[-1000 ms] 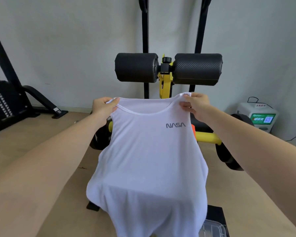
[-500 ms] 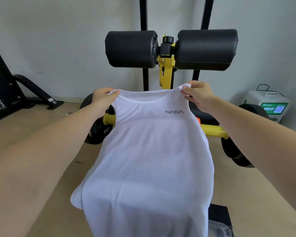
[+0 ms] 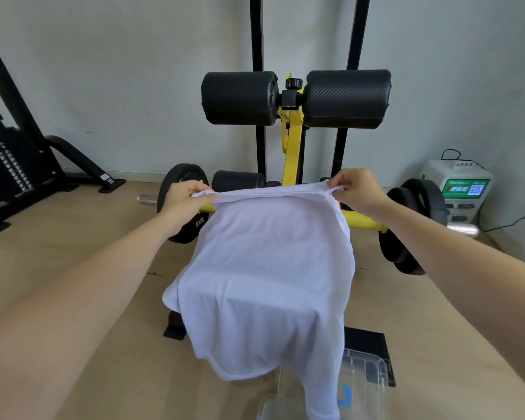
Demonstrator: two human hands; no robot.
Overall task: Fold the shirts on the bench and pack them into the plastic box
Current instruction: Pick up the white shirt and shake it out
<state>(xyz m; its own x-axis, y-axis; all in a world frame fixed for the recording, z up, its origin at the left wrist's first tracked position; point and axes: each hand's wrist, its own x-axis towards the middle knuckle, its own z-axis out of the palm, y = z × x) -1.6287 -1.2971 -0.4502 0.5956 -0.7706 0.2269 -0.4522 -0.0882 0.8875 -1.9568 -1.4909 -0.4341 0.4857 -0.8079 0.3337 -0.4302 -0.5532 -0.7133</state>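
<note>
Both our hands are raised in front of us, each holding one end of the white shirt's point(image 3: 270, 268) top edge. Our left hand point(image 3: 182, 197) has its fingers curled round the left end of the cloth; our right hand point(image 3: 358, 189) pinches the right end between thumb and fingers. Between them the top edge is pulled taut and nearly level.

From there the shirt falls toward us over the bench point(image 3: 292, 147), whose pad is hidden under the cloth. At the near end the hem hangs free, and one tail trails down in front of the clear plastic box point(image 3: 367, 377), which sits low and right of centre. We cannot tell whether the cloth touches the box.

Beyond the shirt we see the bench's yellow upright and two black foam rollers point(image 3: 346, 98). A black weight plate point(image 3: 194, 222) marked 5KG sits behind our left wrist, on the wooden floor point(image 3: 73, 237). A white device with a green screen point(image 3: 458, 189) stands by the wall on the right.
</note>
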